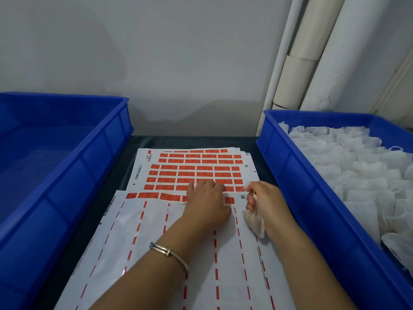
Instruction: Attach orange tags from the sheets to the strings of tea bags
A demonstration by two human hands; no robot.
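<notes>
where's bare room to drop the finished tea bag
The left blue bin shows only bare floor. A dark table strip lies between it and the tag sheets. The right blue bin is packed with tea bags; the sheets fill the middle under the left hand.

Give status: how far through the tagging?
Near sheet is stripped except its top row. Left bin shows no finished bags. In hand: right hand holds a tea bag; left hand is at the remaining tags. Left: full far sheet and right bin of bags.

hands [206,202] forward, fingers curled
</notes>
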